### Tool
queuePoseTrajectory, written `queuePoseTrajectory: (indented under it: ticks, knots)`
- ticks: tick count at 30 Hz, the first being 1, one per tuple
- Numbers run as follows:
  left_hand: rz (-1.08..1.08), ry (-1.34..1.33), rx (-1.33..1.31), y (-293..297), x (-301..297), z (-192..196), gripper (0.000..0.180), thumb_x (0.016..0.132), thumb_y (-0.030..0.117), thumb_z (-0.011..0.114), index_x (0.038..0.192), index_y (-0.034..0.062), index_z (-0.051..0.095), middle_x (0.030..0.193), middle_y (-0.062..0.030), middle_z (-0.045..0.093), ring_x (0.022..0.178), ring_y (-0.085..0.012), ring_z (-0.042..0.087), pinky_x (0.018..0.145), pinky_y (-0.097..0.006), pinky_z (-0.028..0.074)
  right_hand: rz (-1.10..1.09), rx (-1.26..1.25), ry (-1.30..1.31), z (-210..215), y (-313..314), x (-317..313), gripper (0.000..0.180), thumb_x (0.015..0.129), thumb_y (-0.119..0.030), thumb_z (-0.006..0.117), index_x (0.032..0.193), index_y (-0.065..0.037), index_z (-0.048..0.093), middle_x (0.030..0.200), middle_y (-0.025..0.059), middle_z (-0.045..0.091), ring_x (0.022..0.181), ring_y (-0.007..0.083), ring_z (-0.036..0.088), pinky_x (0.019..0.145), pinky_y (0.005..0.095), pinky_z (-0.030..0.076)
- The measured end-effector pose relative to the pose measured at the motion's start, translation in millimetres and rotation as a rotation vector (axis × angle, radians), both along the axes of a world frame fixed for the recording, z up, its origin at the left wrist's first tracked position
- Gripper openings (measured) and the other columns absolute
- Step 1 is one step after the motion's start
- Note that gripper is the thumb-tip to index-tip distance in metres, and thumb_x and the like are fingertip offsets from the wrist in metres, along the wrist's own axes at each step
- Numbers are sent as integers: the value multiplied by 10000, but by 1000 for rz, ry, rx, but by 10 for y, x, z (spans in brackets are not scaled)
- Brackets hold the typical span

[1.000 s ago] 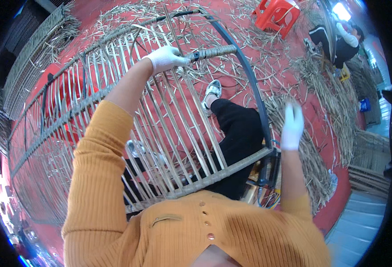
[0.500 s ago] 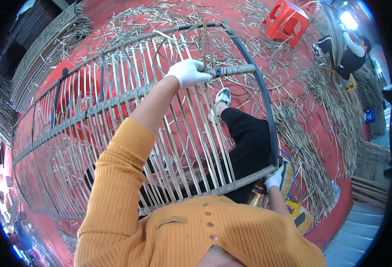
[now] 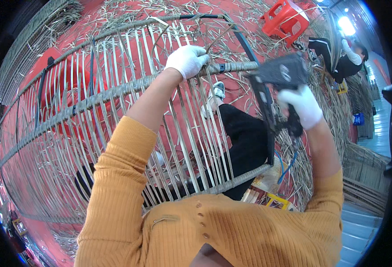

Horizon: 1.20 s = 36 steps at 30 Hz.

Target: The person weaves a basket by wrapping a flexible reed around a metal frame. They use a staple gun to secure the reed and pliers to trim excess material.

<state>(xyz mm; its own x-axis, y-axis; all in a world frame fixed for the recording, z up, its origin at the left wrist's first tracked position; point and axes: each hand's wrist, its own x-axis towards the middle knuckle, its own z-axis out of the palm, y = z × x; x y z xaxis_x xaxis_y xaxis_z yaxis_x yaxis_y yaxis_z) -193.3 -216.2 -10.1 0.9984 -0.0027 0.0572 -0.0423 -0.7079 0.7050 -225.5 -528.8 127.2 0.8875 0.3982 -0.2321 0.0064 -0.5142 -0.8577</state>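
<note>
Across my lap lies a long dark metal frame [image 3: 245, 44] strung with many pale woven strands, its rails wrapped in cord. My left hand [image 3: 187, 61], in a white glove, is closed at the wrapped middle rail [image 3: 138, 86], with a loose strand [image 3: 220, 38] rising by its fingertips. In my gloved right hand [image 3: 303, 106] is a black pneumatic staple gun [image 3: 282, 73], raised beside the frame's right end, its nose near the end of the middle rail. A blue air hose [image 3: 288, 170] hangs below its handle.
Loose straw-like strands cover the red floor, with a thick bundle [image 3: 289, 191] at my right. A red plastic stool [image 3: 285, 22] lies toward the far right. Beyond it a person [image 3: 349, 58] sits working. A yellow-edged item [image 3: 278, 201] is beside my right hip.
My right hand has come up from low beside the frame, now with the staple gun in it. My left hand has shifted slightly up along the rail. The red stool appears tipped further.
</note>
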Motion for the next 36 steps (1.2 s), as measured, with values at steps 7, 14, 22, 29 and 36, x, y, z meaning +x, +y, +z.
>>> queuePoseTrajectory:
  ticks: [7,14,22,29,36]
  knots:
    - [-4,24,64,11,63,7,310,951,366,554,1102,160,729,1095,-122,715,1029,-355,661,901,-446,524,200,-110,154,-81,782,499,94,788,-90,625,842,-14,638,555,41,555,426,131,529,412,286,433]
    - [-6,47,80,0,75,-21,316,951,364,551,1093,145,729,1103,-130,712,1032,-352,662,906,-451,525,278,-186,152,-54,929,602,147,768,-88,610,876,5,642,532,52,542,410,133,525,390,293,446]
    - [27,17,53,-5,84,-66,302,948,357,563,1093,155,734,1100,-132,713,1030,-353,665,901,-449,528,307,-260,201,134,1065,649,123,729,-61,616,821,19,633,536,34,537,412,113,507,386,275,419]
    - [28,2,77,2,46,-2,308,956,355,551,1106,149,724,1090,-140,711,1015,-367,659,902,-449,521,301,-284,201,70,950,588,122,763,-88,567,849,-24,626,510,14,506,400,123,498,384,313,429]
    - [-24,-183,116,93,74,-97,384,947,382,529,1099,74,700,1073,-200,694,1046,-408,639,909,-462,506,-266,10,230,304,-811,-458,130,782,-35,645,907,-27,609,548,46,552,411,150,525,399,275,420]
